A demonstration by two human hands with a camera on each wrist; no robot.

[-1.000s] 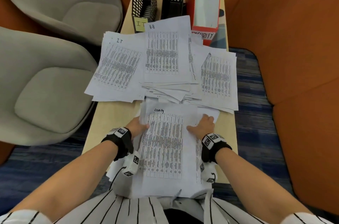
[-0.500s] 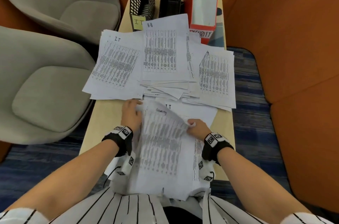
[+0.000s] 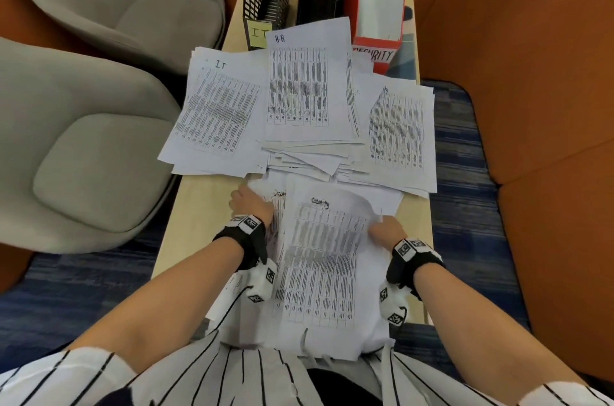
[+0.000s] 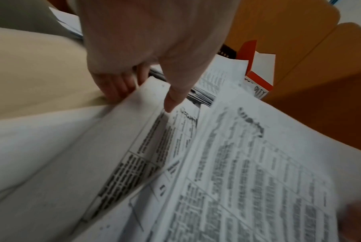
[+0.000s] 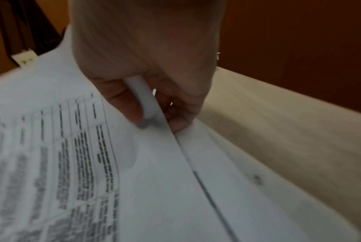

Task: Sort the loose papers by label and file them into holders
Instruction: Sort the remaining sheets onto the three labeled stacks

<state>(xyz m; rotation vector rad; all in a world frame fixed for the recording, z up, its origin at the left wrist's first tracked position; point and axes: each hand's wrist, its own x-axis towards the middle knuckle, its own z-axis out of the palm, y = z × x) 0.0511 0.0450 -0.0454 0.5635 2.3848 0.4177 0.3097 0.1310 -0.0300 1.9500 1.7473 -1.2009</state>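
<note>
Right hand [image 5: 146, 91] pinches the top Security sheet [image 3: 322, 256] at its three-o'clock edge; left hand [image 4: 134, 68] grips the unsorted stack's [image 3: 265, 229] nine-o'clock edge. Thin, floppy paper, so support both edges.

White pinstriped short sleeves [image 3: 83, 369], black wristbands [image 3: 246, 239] bearing white marker-printed camera blocks [image 3: 264, 279].

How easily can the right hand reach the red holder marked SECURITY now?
Probably not at once. The right hand pinches the top sheet of the near stack. The red holder stands at the far end of the table, beyond the sorted piles; nothing blocks the way above them.
</note>
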